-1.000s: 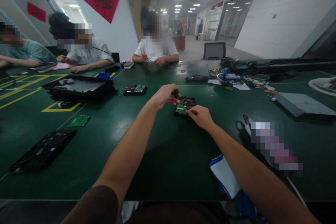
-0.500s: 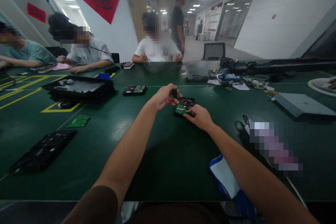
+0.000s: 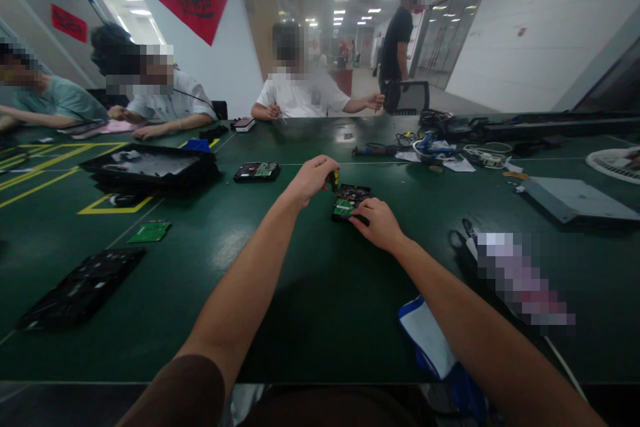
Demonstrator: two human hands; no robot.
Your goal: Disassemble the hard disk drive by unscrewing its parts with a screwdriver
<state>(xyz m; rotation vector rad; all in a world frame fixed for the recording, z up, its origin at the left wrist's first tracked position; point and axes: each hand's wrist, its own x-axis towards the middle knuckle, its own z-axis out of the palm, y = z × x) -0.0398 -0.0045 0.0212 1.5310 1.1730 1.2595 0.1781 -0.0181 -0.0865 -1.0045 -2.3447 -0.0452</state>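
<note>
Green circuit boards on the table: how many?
3: one board at the right hand, another board on the black unit farther left, a loose board leftmost. More may be hidden.

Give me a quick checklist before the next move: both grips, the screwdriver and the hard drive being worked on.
1. Left grip on the black-and-yellow screwdriver: ok, handle held.
2. Screwdriver tip seated: cannot tell, too small to see.
3. Right grip touching the hard drive: ok, fingers at its near right side.
4. Hard drive resting on the green table: ok.
5. Hard drive fully visible: not ok, right grip hides part.
6. Loose circuit board apart from both grips: ok, off to the left.
</note>
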